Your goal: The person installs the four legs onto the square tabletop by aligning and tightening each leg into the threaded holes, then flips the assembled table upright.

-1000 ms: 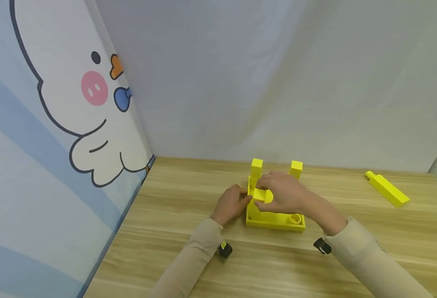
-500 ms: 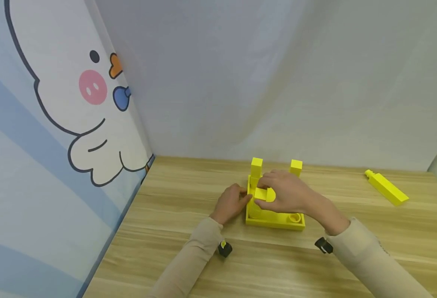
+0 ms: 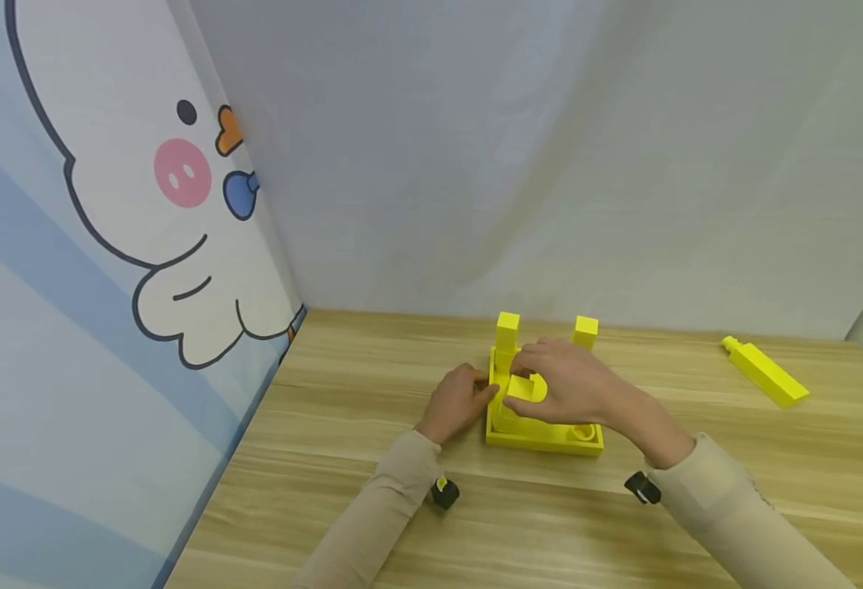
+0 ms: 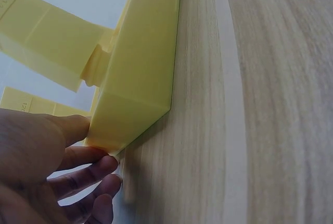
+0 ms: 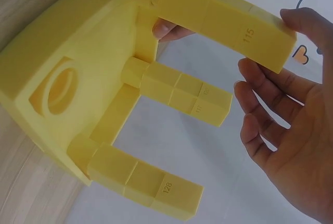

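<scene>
So the yellow tray (image 3: 541, 447) is sitting flat on the wood-grain surface (image 3: 328, 458), a bit right of centre in the head view. The left hand (image 3: 455, 402) has hold of it by the left side wall, thumb on one side and fingertips tucked at the bottom corner. The right hand (image 3: 571, 380) is pinching the top end of the front-left post (image 5: 223, 23), the one marked 115, thumb on one face and index finger on the opposite one, other fingers loosely curled. That post is upright at its corner, but I can't tell how deep its foot is seated.

Two more stand upright in the far corners: the back-left post (image 3: 507, 331) and the back-right post (image 3: 585, 331), which reads 128. In the front-right corner there's a round socket (image 5: 61, 91) with its ring showing. A loose yellow post (image 3: 766, 375) lies on its side well off to the right, necked end pointing away from the person.

Behind it all hangs a plain grey backdrop (image 3: 512, 164), with a cartoon-print panel (image 3: 181, 172) on the left.
</scene>
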A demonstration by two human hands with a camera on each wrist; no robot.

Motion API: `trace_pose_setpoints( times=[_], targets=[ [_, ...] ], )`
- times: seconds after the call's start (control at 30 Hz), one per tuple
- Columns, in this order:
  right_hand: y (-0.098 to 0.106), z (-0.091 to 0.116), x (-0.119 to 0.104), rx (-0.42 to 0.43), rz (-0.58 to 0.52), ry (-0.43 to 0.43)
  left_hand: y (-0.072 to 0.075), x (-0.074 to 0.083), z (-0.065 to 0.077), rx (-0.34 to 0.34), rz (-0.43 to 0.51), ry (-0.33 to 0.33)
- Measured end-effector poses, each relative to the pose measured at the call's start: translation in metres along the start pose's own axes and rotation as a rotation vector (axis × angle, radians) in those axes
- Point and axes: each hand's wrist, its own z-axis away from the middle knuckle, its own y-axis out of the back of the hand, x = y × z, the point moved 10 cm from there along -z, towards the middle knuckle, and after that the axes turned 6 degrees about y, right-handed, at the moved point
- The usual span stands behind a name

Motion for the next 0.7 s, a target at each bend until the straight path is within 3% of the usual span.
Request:
trace_pose_setpoints(
  times=[0.4, 0.7],
  targets=[
    [0.003, 0.003, -0.005, -0.015, -0.02, -0.026, 0.002, 0.0, 0.003, -0.016, 0.023, 0.012],
    [0.023, 0.013, 0.01, 0.021, -0.031, -0.108, 0.004, 0.001, 0.008, -0.016, 0.021, 0.0]
  ],
)
